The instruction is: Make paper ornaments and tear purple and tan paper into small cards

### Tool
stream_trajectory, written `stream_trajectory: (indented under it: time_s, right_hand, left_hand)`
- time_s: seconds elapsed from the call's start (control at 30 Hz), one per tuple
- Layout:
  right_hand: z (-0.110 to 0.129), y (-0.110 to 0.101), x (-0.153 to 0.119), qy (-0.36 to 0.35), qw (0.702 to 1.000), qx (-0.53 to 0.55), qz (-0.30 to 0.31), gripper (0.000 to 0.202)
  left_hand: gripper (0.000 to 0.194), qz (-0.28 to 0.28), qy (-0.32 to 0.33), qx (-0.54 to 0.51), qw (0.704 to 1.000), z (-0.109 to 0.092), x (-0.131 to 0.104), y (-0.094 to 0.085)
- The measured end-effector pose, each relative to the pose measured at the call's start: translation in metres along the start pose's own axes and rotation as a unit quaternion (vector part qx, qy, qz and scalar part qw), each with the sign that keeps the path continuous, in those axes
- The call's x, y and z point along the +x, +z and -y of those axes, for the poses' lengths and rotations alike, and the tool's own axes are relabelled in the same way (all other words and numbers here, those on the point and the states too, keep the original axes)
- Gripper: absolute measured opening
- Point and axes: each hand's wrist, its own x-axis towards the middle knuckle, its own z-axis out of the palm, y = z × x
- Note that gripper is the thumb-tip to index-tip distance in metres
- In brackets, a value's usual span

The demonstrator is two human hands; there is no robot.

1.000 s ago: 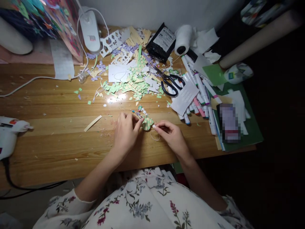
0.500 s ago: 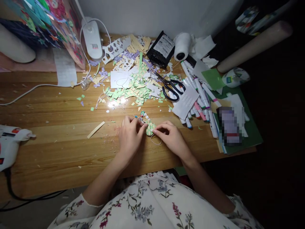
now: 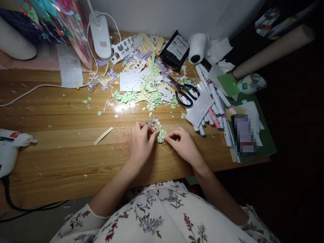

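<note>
One wooden bench underlies the left hand, its grip pinching a checked disc, and the right hand, apparently pinching a white scrap against it; loose cord snagging a finger could twist the disc.

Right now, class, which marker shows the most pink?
The pink marker, right of the paper by the scissors: a long part is pink, while its neighbours are mostly white.

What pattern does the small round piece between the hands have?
Green and pale-yellow checks on the small round piece, best seen in the head view.
</note>
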Motion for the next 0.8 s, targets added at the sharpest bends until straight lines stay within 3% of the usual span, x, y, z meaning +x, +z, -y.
stream_trajectory:
  time_s: [0.3, 0.5, 0.67, 0.8]
  right_hand:
    - [0.004, -0.002, 0.005, 0.006, 0.998, -0.038, 0.044, 0.018]
    - [0.007, -0.007, 0.003, -0.009, 0.998, -0.049, 0.022, 0.019]
    - [-0.002, -0.006, 0.005, -0.012, 1.000, 0.008, 0.020, 0.018]
    - [-0.003, -0.006, 0.010, 0.030, 0.992, 0.098, 0.078, 0.020]
  left_hand:
    - [0.017, -0.001, 0.004, 0.002, 1.000, 0.002, -0.001, 0.002]
    - [0.017, -0.007, 0.006, 0.002, 1.000, 0.002, -0.001, 0.003]
    - [0.018, -0.009, 0.006, 0.001, 1.000, 0.001, 0.000, 0.002]
    - [0.017, -0.016, -0.012, -0.020, 1.000, 0.002, 0.000, 0.002]
